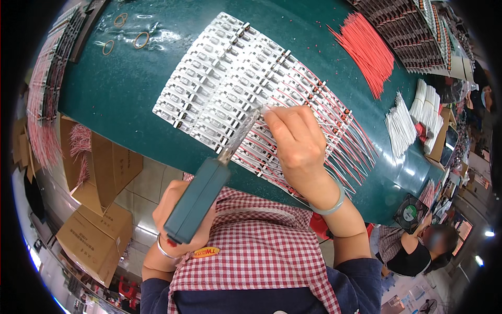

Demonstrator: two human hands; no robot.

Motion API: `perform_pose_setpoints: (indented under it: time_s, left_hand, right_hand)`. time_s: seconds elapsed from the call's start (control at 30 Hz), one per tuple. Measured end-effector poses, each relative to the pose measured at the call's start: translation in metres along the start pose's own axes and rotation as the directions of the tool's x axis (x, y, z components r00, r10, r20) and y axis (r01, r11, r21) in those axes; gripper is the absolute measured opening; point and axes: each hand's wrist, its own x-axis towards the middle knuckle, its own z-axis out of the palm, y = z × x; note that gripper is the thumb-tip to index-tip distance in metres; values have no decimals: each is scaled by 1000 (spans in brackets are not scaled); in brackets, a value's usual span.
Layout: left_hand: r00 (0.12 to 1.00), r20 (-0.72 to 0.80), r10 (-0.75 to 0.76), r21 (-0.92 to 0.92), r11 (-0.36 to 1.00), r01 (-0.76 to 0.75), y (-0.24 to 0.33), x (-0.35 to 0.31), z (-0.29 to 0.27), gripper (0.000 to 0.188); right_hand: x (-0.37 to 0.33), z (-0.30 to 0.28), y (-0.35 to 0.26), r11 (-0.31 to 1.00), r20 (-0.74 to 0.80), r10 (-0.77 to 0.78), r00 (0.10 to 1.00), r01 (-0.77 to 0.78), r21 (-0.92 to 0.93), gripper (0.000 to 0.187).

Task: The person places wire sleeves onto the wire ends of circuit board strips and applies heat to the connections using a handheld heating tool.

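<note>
Workbench [130, 68]: green top, person at its near edge. Below its left end, an open cardboard box [117, 167] holds bunched red-and-white wires [80, 140]; a closed carton [94, 243] stands lower, contents hidden. Mid-bench, reaching to the near edge: block of white plastic modules [209, 78], in rows. Toward far right corner: red wire bundle [368, 55]; nearer, white wire bundle [400, 128]. Left hand [167, 205] wraps a green soldering gun [196, 196] (by its look), tip at the modules. Right hand [300, 141]: fingertips drawn narrow beside the tip; cannot tell whether a lead is pinched. Thin leads [342, 162] trail rightward. Judged step: fixing leads to modules. Next move seems to call for exact tip contact.
</note>
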Motion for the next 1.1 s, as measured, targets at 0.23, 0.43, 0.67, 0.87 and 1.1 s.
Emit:
perform_pose_setpoints:
  time_s: [0.23, 0.43, 0.67, 0.87, 1.1]
  left_hand:
    - [998, -35, -50, 8, 999, 50, 1, -14, -4, 24]
    - [998, -20, -58, 9, 998, 59, -3, -14, 0, 25]
    - [999, -12, -36, 9, 999, 37, -4, -5, 7, 26]
    - [999, -24, -44, -35, 998, 43, -12, -7, 14, 26]
    - [997, -51, 59, 2, 998, -59, -8, 7, 15, 26]
  right_hand:
    - [0, 0, 0, 1000, -2, 13, 1000, -13, -16, 31]
    - [-2, -5, 3, 1000, -82, 4, 997, -2, 28, 31]
    - [-3, -8, 3, 992, -78, 125, 989, -125, 5, 31]
    - [-7, -8, 5, 993, -51, 101, 994, -104, -56, 29]
    - [-6, -8, 3, 991, -44, 102, 994, -106, -85, 31]
